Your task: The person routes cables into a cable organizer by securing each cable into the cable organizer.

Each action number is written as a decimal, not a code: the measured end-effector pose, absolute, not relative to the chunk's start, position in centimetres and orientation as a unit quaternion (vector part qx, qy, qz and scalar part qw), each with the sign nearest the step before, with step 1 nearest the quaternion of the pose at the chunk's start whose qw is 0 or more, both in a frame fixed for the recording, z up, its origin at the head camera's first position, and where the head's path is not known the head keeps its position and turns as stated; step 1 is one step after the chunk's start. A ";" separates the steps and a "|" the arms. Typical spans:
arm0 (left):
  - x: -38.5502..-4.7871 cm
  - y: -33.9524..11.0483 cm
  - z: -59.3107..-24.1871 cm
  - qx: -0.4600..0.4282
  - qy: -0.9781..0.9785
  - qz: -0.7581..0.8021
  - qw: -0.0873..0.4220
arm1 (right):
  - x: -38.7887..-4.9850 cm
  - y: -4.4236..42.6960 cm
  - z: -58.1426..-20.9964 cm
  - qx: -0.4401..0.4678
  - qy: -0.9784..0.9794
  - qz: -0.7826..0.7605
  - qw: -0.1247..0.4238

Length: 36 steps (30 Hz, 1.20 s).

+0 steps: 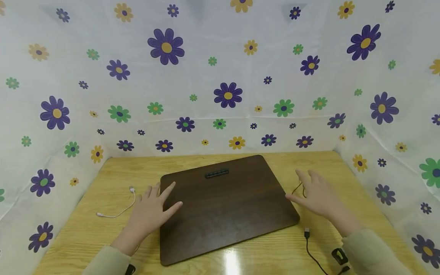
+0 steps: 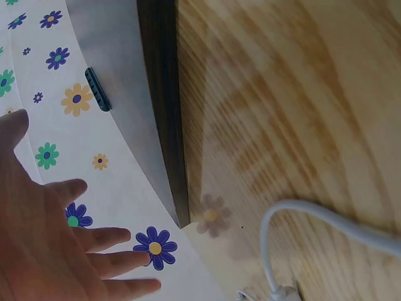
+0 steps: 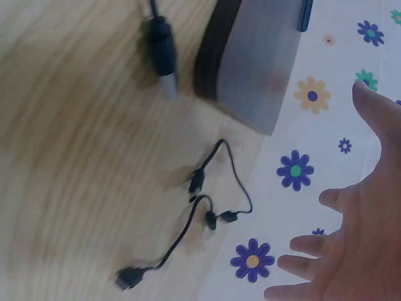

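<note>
A dark brown board (image 1: 223, 210) with rounded corners lies at an angle on the wooden table, and a small dark ridged bar (image 1: 217, 173) sits near its back edge. My left hand (image 1: 149, 210) hovers with spread fingers over the board's left edge; in the left wrist view the hand (image 2: 56, 244) touches nothing. To the right of the board, my right hand (image 1: 317, 198) is held with fingers apart, its thumb by the right edge. The right wrist view shows that hand (image 3: 351, 251) holding nothing. Part of a thin cable (image 1: 298, 188) shows behind it.
A short white cable (image 1: 118, 214) lies left of the board. At the right front are a black USB cable (image 1: 309, 250) and a small black item with a yellow-green mark (image 1: 339, 256). A flower-patterned cloth (image 1: 206, 76) surrounds the table (image 1: 268, 244). Several black connectors (image 3: 197, 180) show in the right wrist view.
</note>
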<state>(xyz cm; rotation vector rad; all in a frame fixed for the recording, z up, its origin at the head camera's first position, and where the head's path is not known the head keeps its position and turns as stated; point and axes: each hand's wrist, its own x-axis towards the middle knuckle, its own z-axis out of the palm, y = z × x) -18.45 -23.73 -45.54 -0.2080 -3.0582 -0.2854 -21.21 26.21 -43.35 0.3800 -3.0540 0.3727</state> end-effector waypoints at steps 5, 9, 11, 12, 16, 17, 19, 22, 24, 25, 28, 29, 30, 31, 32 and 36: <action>-18.5 -23.5 -45.5 -0.053 -0.993 -0.107 0.020 | -22.3 24.3 -42.6 0.142 -0.980 0.134 0.024; -18.7 -23.2 -45.6 -0.043 -0.993 -0.109 0.018 | -23.0 22.7 -42.3 0.144 -0.977 0.154 0.019; -18.7 -23.1 -45.6 -0.037 -0.994 -0.104 0.015 | -23.3 21.9 -42.2 0.144 -0.976 0.161 0.011; -18.7 -23.1 -45.7 -0.034 -0.994 -0.102 0.012 | -23.4 21.5 -42.2 0.143 -0.976 0.166 0.005; -18.6 -23.0 -46.0 -0.017 -0.995 -0.099 -0.003 | -24.1 20.5 -42.7 0.138 -0.974 0.177 -0.016; -18.6 -23.0 -46.1 -0.013 -0.995 -0.100 -0.007 | -24.2 20.3 -42.9 0.137 -0.974 0.178 -0.020; -18.4 -23.0 -46.3 -0.007 -0.995 -0.101 -0.015 | -24.6 20.1 -43.5 0.134 -0.975 0.177 -0.026; -18.2 -23.0 -46.7 0.001 -0.995 -0.099 -0.026 | -25.0 20.0 -44.2 0.128 -0.977 0.167 -0.039; -18.1 -23.0 -46.8 0.010 -0.995 -0.098 -0.031 | -25.2 20.1 -44.6 0.122 -0.978 0.162 -0.048; -18.1 -23.0 -46.9 0.014 -0.995 -0.098 -0.032 | -25.3 20.1 -44.9 0.119 -0.979 0.160 -0.053; -18.0 -23.1 -46.8 0.030 -0.994 -0.097 -0.036 | -25.4 20.0 -45.4 0.111 -0.980 0.156 -0.055; -18.1 -23.2 -46.7 0.033 -0.994 -0.097 -0.037 | -25.5 20.1 -45.5 0.108 -0.981 0.154 -0.055; -18.1 -23.2 -46.6 0.036 -0.994 -0.097 -0.040 | -25.5 20.1 -45.7 0.107 -0.981 0.151 -0.054; -18.2 -23.3 -46.5 0.039 -0.994 -0.098 -0.043 | -25.5 20.1 -45.8 0.106 -0.982 0.147 -0.054; -18.2 -23.3 -46.5 0.040 -0.993 -0.099 -0.045 | -25.7 20.2 -46.1 0.107 -0.983 0.141 -0.051; -18.4 -23.3 -46.3 0.041 -0.992 -0.106 -0.057 | -25.6 20.3 -46.4 0.104 -0.985 0.127 -0.050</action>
